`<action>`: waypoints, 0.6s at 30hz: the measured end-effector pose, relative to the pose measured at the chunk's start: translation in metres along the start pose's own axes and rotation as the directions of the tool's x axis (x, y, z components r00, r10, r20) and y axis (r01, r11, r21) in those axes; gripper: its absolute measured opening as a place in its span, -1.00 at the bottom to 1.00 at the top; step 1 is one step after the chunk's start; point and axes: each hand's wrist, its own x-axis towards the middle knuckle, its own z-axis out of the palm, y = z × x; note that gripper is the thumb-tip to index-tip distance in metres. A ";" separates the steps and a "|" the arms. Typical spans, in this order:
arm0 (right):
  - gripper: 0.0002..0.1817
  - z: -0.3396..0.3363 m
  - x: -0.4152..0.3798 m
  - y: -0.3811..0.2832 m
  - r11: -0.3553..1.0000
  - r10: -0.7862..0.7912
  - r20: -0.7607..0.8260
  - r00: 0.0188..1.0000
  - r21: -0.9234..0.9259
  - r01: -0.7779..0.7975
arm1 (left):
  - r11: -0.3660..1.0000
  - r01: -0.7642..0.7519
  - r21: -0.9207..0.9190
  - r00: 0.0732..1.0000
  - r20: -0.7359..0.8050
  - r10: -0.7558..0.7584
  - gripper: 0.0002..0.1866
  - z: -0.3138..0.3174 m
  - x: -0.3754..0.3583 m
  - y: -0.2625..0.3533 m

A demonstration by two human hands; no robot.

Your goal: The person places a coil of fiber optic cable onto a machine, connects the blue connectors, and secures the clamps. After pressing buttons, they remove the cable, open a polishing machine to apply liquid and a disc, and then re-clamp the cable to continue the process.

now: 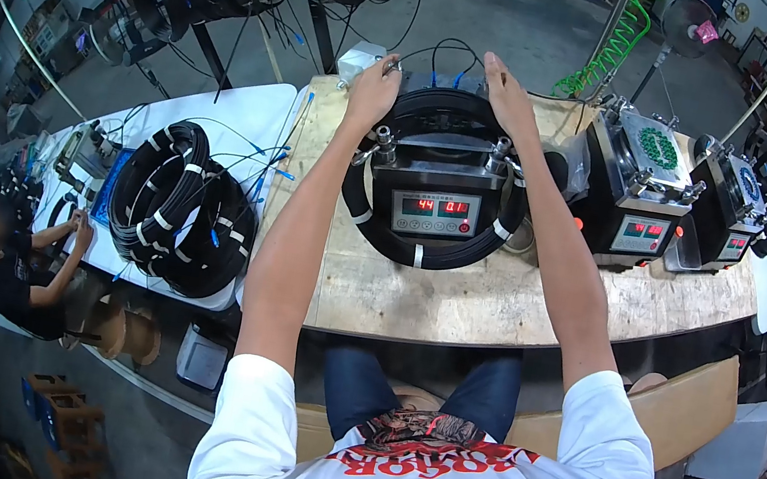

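Observation:
A boxy machine with a lit red display stands on the wooden bench before me. A black cable coil, bound with white tape, hangs around it. Blue-tipped connectors stand at its rear, with thin black leads looping above. At the rear left corner, my left hand is closed, its fingertips at a small metal part; what they grip is partly hidden. Over the rear right corner reaches my right hand, its fingers stretched forward beside the black lead, apparently holding nothing. Metal clamps show at the front corners.
Two similar machines stand to the right on the plywood bench. More cable coils lie on the white table at left, where another person works. A green spiral hose hangs behind.

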 end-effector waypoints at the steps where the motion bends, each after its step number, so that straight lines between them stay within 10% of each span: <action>1: -0.08 0.000 0.002 0.000 1.000 -0.018 -0.002 1.000 0.017 0.018 | 1.000 0.004 0.029 1.000 -0.010 -0.004 -0.48 0.000 -0.002 0.002; 9: -0.17 0.013 0.019 0.028 0.965 -0.192 -0.103 0.976 0.159 0.207 | 0.984 -0.020 0.178 0.997 0.070 0.007 -0.47 -0.005 0.007 0.011; 18: -0.11 0.008 0.022 0.029 0.983 -0.018 -0.040 0.999 0.184 0.025 | 0.994 -0.090 0.066 0.994 -0.059 0.094 -0.50 -0.001 0.003 0.008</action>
